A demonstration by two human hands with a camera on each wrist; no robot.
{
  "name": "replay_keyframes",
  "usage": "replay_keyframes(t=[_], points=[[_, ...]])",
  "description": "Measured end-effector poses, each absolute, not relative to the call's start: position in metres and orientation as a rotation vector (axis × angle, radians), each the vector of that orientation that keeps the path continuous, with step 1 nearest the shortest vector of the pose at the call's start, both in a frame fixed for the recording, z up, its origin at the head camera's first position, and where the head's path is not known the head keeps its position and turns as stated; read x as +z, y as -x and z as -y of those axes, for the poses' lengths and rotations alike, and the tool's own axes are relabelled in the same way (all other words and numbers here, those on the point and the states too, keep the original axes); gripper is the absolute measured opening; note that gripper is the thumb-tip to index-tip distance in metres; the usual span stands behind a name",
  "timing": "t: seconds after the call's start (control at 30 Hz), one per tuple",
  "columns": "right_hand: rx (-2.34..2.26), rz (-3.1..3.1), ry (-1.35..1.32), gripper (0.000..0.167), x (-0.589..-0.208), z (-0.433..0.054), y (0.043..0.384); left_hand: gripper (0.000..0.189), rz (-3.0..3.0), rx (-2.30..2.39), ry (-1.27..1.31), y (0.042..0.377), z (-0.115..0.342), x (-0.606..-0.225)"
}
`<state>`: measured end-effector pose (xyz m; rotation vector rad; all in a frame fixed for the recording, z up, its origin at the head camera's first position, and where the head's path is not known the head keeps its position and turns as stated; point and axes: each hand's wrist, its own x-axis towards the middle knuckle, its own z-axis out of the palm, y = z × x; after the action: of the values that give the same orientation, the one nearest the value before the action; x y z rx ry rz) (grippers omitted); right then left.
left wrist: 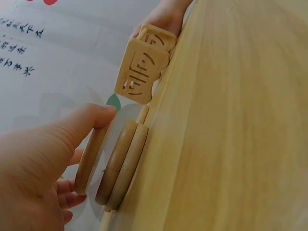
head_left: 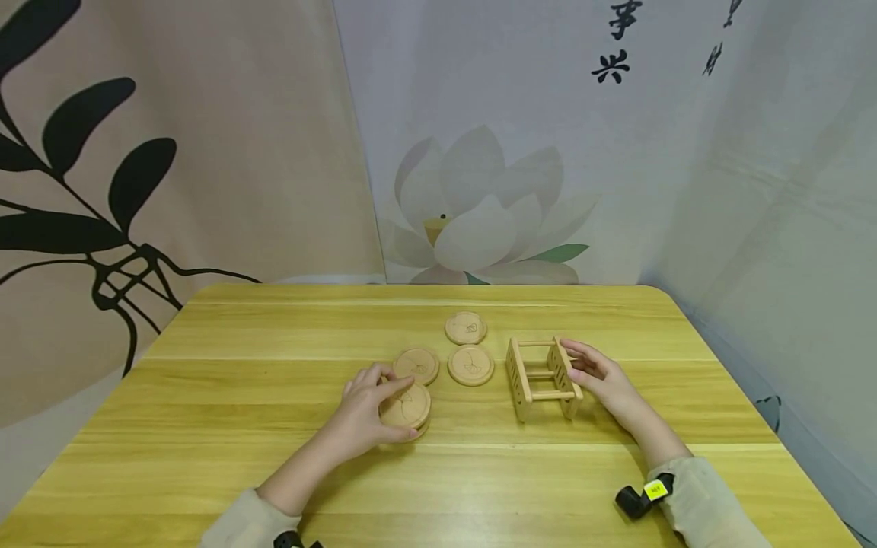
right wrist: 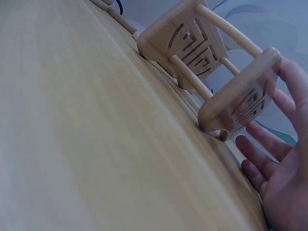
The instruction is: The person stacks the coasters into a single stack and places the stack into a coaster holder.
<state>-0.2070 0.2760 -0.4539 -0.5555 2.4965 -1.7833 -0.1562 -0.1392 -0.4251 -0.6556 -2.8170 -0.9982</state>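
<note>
Between thumb and fingers my left hand (head_left: 363,415) grips a round wooden coaster (head_left: 406,407) with an engraved line drawing. In the left wrist view the gripped coaster (left wrist: 90,161) is tilted and stands apart from two coasters (left wrist: 126,161) stacked flat on the table. My right hand (head_left: 606,384) is at the right side of a small wooden coaster rack (head_left: 519,380), which has two end panels joined by rods. The right wrist view shows cut-out patterns in the rack's panels (right wrist: 192,43). Fingertips touch the edge of the nearer panel, while the other fingers extend loosely beside it.
More engraved coasters lie flat between the hands: one (head_left: 416,366) beyond the left hand, one (head_left: 470,365) left of the rack and another (head_left: 466,328) farther back. The wooden table (head_left: 493,495) ends at a printed cloth backdrop (head_left: 274,152).
</note>
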Motion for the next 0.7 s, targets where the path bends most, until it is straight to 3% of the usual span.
replay_keyframes(t=[0.7], points=[[-1.802,-2.474,0.561,0.05,-0.4561,-0.2763,0.2073,0.078,2.839,-0.998,0.642,0.1544,0.1416,-0.4329]])
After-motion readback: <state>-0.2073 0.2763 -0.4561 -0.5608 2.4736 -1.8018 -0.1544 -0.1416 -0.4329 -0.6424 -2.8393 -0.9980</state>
